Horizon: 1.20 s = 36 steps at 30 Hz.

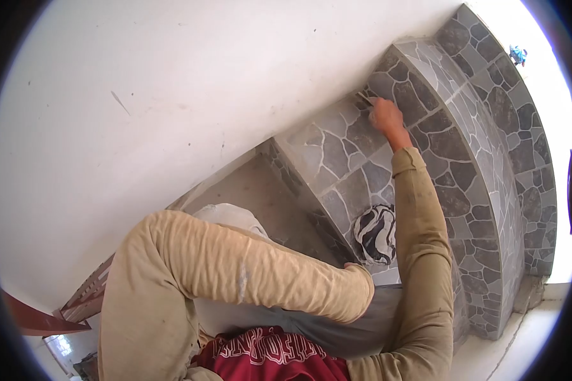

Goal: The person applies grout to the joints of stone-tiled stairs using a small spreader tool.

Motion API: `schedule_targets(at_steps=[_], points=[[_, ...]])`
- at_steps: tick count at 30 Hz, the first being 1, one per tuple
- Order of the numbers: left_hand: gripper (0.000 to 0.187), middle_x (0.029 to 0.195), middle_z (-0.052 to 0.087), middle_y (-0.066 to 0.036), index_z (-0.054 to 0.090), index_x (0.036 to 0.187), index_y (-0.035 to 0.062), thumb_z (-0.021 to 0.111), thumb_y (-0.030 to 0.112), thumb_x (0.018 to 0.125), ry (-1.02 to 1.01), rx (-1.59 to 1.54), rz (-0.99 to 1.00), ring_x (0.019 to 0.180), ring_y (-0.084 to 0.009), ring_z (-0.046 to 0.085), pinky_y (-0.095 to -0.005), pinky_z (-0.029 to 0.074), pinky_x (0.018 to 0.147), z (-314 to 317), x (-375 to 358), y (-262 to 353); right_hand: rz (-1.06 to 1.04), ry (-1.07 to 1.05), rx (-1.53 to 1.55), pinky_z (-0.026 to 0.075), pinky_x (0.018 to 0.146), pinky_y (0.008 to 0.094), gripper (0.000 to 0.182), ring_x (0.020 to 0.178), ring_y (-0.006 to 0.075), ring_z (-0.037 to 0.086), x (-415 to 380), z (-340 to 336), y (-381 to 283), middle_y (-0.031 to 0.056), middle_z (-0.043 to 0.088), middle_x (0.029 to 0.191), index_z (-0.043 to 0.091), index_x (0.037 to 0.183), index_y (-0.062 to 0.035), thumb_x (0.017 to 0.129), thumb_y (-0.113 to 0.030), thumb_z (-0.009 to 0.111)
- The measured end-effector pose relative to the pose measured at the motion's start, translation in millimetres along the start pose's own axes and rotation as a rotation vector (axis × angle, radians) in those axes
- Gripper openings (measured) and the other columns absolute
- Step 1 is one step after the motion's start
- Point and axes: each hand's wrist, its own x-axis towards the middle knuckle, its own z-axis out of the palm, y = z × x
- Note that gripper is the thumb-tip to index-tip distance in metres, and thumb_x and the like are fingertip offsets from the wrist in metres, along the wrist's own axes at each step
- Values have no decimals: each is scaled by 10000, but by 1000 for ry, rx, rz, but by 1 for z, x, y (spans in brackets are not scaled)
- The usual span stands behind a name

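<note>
My right hand [386, 117] is closed at the inner corner where a tiled step meets the white wall. A small, thin, pale thing [365, 98] juts from its fingers toward the wall; its kind is too small to tell. My left hand [349, 265] is almost wholly hidden behind its own sleeve cuff, with only a bit of skin showing by the step edge. Just beyond it, a bunched black-and-white cloth [376, 235] lies on the tiled step [343, 162], partly covered by my right forearm.
Curved steps [489, 114] with grey stone-pattern tiles rise to the right. The white wall [140, 82] runs along the left. A small blue thing [518, 55] sits beyond the top step. A reddish-brown railing [82, 292] stands at lower left.
</note>
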Motion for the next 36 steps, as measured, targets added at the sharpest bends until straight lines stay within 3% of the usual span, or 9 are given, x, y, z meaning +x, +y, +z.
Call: schedule_targets(at_steps=[6,11,16,19,26,28,32,35,36], points=[[328,1009,729,-37,750,981,124,757,246,677,-67,-18,24,915,-270,693,-454,532,676,16,23,1,-280,73,138,507,634,512,137,719,412,624,-59,37,-97,210,637,763,611,771,-48,829,-119,509],[295,1001,732,-54,755,952,112,738,220,678,37,49,10,896,-267,696,-457,542,648,16,39,-6,-483,-90,303,518,685,478,187,781,398,623,-105,-6,-168,183,663,821,650,948,-42,804,-73,536],[302,982,733,-60,755,959,110,731,211,675,-23,-15,-49,897,-273,695,-464,533,645,7,31,-6,-257,178,57,509,573,458,84,728,372,640,-74,-10,-87,165,638,723,606,771,-61,789,-110,540],[322,970,732,-75,752,970,100,734,225,674,-77,-28,-102,908,-281,692,-472,518,653,20,42,-2,-53,68,-33,510,588,457,96,712,356,637,-70,-10,-37,170,644,760,622,777,-77,795,-129,543],[321,977,732,-100,753,955,85,736,220,664,8,43,-15,916,-300,695,-473,518,670,6,32,2,-320,-3,270,519,660,482,157,732,384,635,-125,-22,-159,202,633,763,630,816,-1,789,-129,544],[311,978,732,-108,755,945,83,734,211,663,25,25,-19,914,-310,699,-470,523,671,7,35,-1,-369,-399,330,515,664,472,231,737,390,633,-96,-43,-153,234,656,803,642,797,52,785,-157,546],[291,968,729,-139,752,924,68,725,205,668,72,-30,-35,905,-328,702,-475,539,694,-4,14,-11,-304,-266,495,487,612,402,299,667,304,645,-32,-39,-29,205,666,749,664,826,50,796,-242,605],[285,960,727,-149,749,919,62,719,209,676,113,-68,-65,903,-329,702,-481,546,708,-3,6,-20,36,-222,559,487,662,441,272,706,382,645,-23,-57,16,190,668,738,677,934,-7,841,-259,638],[282,959,727,-151,748,917,60,716,209,680,114,-79,-78,904,-326,702,-483,549,711,-1,7,-25,165,112,553,481,654,449,267,701,402,635,-25,-56,19,209,649,723,665,901,1,852,-260,641]])
